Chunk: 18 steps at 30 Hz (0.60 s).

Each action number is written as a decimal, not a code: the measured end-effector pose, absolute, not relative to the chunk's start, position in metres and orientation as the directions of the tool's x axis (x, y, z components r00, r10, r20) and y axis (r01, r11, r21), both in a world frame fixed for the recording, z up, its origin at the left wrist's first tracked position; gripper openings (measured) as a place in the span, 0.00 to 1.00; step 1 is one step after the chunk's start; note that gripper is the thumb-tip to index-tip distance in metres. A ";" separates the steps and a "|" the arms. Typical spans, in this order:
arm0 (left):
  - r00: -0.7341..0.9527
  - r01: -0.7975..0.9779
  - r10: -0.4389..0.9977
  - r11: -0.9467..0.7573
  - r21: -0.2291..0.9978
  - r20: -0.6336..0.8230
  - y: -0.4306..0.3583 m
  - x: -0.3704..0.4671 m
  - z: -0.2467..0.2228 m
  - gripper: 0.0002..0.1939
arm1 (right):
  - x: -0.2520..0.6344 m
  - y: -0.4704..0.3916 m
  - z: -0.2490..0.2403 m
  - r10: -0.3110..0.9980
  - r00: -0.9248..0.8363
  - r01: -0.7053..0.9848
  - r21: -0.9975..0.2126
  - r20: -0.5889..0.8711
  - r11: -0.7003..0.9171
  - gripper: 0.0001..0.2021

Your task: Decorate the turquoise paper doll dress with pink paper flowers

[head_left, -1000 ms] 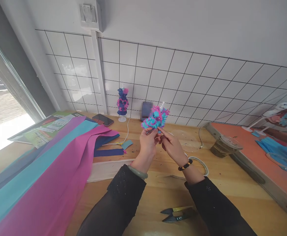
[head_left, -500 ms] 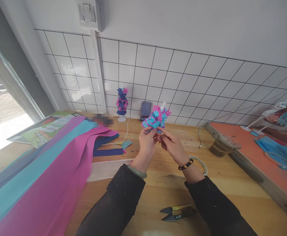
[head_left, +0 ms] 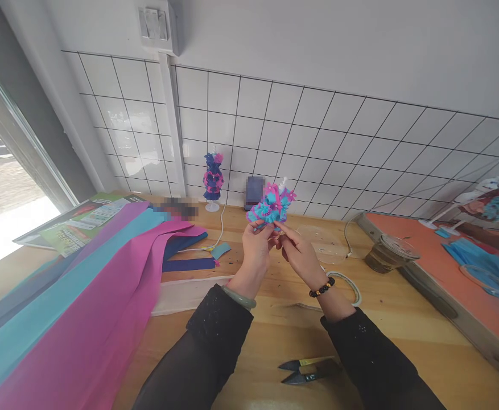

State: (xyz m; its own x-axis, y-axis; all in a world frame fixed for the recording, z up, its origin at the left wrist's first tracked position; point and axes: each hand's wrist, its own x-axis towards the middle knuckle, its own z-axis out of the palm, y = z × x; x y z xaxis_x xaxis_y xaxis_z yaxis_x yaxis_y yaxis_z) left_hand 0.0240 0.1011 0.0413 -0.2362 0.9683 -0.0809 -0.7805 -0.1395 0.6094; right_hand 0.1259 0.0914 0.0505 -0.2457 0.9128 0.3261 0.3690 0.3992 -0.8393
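A miniature doll dress (head_left: 271, 206) in turquoise and magenta, with ruffles and small pink flowers, is held up over the table on a white dress form whose tip (head_left: 284, 182) shows at the top. My left hand (head_left: 256, 247) grips its lower edge from the left, with the thumb on the front. At the same hem, my right hand (head_left: 298, 250) pinches with thumb and index finger, close against the left fingers. What lies between the right fingertips is too small to make out. Below my hands, thread snips (head_left: 306, 370) lie on the table.
Pink crepe paper (head_left: 99, 307) and turquoise sheets spread over the left of the wooden table (head_left: 249, 336). A navy-and-pink dress on a stand (head_left: 213, 179) and a phone (head_left: 254, 192) stand by the tiled wall. At right are a lidded cup (head_left: 391, 253) and an orange board (head_left: 445, 256).
Hardly anything differs. The dress and both hands keep nearly the same place, and the whole view has shifted very slightly.
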 end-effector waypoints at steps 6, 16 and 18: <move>-0.236 -0.782 0.968 -0.136 0.609 -0.088 0.102 0.025 0.041 0.20 | 0.126 0.089 0.051 0.943 -0.234 0.070 -0.963 0.237 0.259 0.25; -0.246 -0.786 0.965 -0.142 0.602 -0.093 0.102 0.023 0.042 0.20 | 0.125 0.090 0.052 0.923 -0.214 0.303 -0.876 0.320 0.375 0.21; -0.250 -0.782 0.963 -0.142 0.606 -0.097 0.102 0.022 0.043 0.20 | 0.125 0.091 0.052 0.891 -0.208 0.451 -0.769 0.404 0.454 0.20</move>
State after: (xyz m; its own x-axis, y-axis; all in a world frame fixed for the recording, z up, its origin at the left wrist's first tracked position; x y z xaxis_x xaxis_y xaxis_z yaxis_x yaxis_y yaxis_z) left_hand 0.0222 0.1021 0.0429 -0.2498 0.9634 -0.0973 -0.7824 -0.1417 0.6064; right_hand 0.1246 0.0913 0.0518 -0.2076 0.8909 0.4041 0.4507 0.4537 -0.7687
